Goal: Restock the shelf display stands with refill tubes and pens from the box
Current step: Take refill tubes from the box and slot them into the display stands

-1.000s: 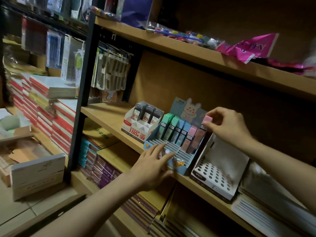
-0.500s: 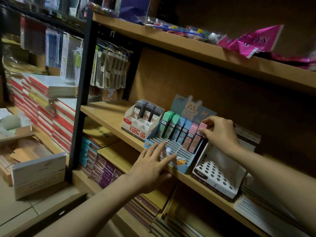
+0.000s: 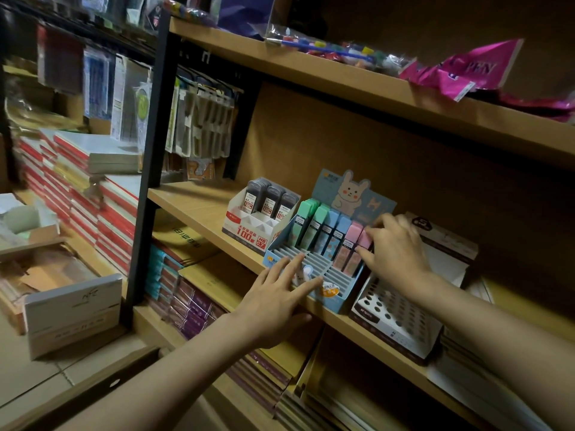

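Observation:
A blue slotted display stand with a rabbit card stands on the middle shelf. Its back row holds green, blue and pink refill tubes. My right hand pinches the rightmost pink refill tube, which sits low in its slot. My left hand lies with straight fingers on the stand's front slots. Left of it a white stand holds three dark refill tubes.
A white stand with round pen holes sits right of the blue one, holding nothing. An open cardboard box sits on the floor at left. Stacked notebooks fill the left shelves; the shelf above carries packets.
My right hand has brought the pink tube down from above the stand into the rightmost slot of the back row. My left hand has stayed on the stand's front.

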`<control>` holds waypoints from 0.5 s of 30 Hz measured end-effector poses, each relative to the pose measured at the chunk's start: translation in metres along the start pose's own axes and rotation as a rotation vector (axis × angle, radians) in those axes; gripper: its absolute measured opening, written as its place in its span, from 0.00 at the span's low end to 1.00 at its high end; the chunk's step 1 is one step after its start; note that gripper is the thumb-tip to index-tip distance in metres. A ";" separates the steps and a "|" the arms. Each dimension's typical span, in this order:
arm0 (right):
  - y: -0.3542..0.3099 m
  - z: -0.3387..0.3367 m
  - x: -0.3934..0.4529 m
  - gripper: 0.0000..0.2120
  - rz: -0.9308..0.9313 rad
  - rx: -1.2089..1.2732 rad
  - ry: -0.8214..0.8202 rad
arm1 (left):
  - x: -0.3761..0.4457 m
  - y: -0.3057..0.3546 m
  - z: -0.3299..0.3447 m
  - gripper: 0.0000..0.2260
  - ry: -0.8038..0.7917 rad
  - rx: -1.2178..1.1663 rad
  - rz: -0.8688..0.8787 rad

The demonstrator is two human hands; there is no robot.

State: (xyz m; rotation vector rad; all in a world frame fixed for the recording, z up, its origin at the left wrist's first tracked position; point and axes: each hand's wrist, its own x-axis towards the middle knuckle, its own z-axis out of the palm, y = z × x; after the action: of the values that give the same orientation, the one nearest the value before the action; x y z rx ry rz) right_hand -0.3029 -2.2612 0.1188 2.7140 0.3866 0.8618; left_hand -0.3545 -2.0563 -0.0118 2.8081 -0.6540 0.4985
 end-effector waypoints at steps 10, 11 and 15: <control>-0.058 -0.022 -0.086 0.13 -0.337 0.693 0.026 | -0.068 -0.005 -0.021 0.18 0.032 -0.149 0.095; -0.070 -0.017 -0.103 0.12 -0.386 0.736 -0.053 | -0.082 -0.006 -0.023 0.15 -0.065 -0.224 0.038; -0.127 0.025 -0.171 0.12 -0.467 0.808 -0.399 | -0.150 -0.007 -0.006 0.08 -0.393 -0.422 -0.279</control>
State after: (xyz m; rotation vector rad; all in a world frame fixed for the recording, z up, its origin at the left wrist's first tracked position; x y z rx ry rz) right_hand -0.4446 -2.2037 -0.0321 3.1300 1.4507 -0.0013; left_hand -0.4796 -1.9898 -0.0625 2.5374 -0.3647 -0.2257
